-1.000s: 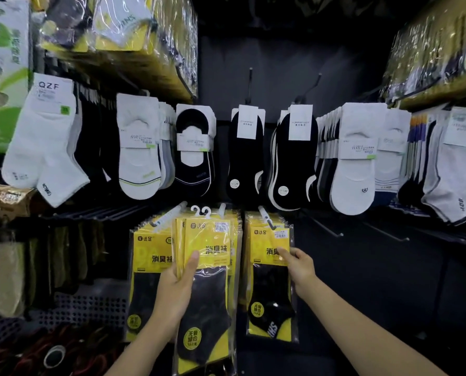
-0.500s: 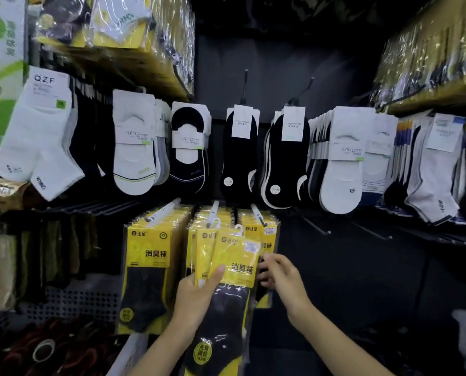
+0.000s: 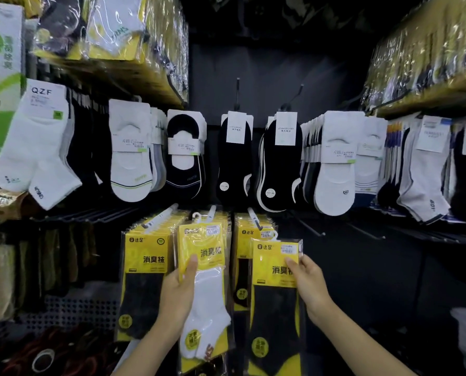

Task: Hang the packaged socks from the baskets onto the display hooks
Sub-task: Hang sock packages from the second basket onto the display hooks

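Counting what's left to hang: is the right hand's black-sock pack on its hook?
Off, apparently: the right hand pinches the black-sock pack, and its white hanger sits just beside the hook tip, not over it.

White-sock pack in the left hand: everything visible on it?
The white-sock pack is a glossy clear sleeve holding a yellow printed card, a price sticker and a white ankle sock. Its white hanger is beside the middle display hook; whether it is hooked is unclear. Near upright. The left hand grips its left edge, thumb on front.
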Available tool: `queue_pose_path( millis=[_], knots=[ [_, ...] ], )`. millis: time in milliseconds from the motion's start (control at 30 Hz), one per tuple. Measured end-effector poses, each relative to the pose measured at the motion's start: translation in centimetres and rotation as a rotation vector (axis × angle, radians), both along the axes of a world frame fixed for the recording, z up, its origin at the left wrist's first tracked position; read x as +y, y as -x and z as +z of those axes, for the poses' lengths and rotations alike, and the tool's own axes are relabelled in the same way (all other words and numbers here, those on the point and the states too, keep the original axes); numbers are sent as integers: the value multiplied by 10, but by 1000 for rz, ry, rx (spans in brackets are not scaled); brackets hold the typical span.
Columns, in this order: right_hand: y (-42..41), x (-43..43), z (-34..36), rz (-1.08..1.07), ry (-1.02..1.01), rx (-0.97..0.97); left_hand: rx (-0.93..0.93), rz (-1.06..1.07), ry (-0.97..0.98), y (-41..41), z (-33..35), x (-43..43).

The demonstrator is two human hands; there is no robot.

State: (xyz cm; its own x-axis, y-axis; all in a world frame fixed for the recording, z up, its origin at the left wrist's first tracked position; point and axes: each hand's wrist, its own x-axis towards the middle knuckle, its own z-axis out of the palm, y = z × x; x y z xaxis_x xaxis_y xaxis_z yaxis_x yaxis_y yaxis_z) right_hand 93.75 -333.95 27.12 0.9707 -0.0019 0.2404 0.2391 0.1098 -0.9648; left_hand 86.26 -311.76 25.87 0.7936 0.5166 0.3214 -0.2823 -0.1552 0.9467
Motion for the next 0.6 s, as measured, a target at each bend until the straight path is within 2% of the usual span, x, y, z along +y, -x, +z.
queue_pose_path(
  millis=[300, 600],
  knots=[
    [-33, 22, 13, -4, 133, -116, -11, 37, 11, -3, 7, 13],
    [-74, 38, -7, -165, 39, 79, -56, 19, -9, -13, 8, 8]
  ],
)
